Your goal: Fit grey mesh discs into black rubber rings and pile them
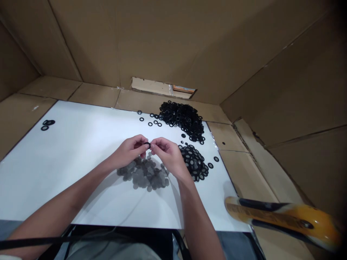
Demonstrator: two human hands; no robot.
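Note:
My left hand and my right hand meet above the middle of a white sheet. Both pinch one small black ring between their fingertips. Directly under the hands lies a heap of grey round discs. Just right of my right hand sits a pile of black rings with pale centres. A bigger heap of plain black rings lies farther back on the right.
Cardboard walls enclose the sheet on three sides. A few loose rings lie at the far left, and others are scattered near the big heap. An orange and black object lies at the lower right.

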